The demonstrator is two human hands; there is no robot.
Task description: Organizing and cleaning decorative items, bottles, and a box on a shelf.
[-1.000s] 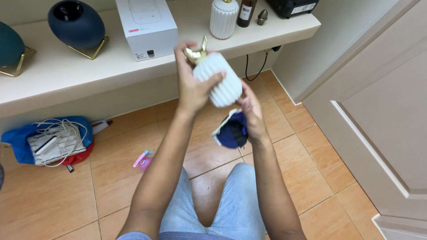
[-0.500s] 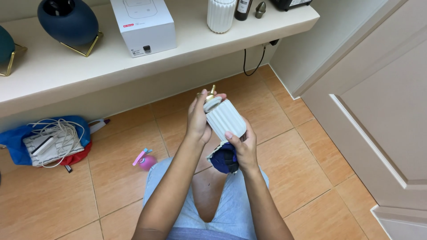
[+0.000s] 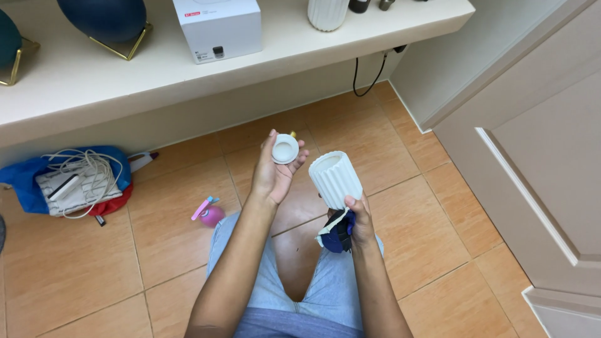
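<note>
Left grip: our left hand [image 3: 270,178] is cupped palm up, fingers closed around a small round white lid [image 3: 285,149]; a gold bit pokes out behind it, likely the lid's knob, though we can't see it well
Right grip: our right hand [image 3: 358,216] is closed around the bottom of a white ribbed jar [image 3: 335,178] and pins a dark blue cloth [image 3: 339,230] under it
Jar: open, mouth tilted up and left toward the lid, held above our knees
Gap: lid and jar are apart, near each other
Around us: tiled floor [image 3: 400,188] below, a pink spray bottle [image 3: 209,213] to the left, farther left a blue bag [image 3: 37,181] with white cable
Shelf: a pale shelf [image 3: 94,81] ahead carries a white box [image 3: 218,26] and a second ribbed jar [image 3: 327,11]
Risk: we hold the jar low by its base with cloth in the grip, so it could slip or tip onto the hard tiles and break; the lid sits loosely on our fingers and could roll off
</note>
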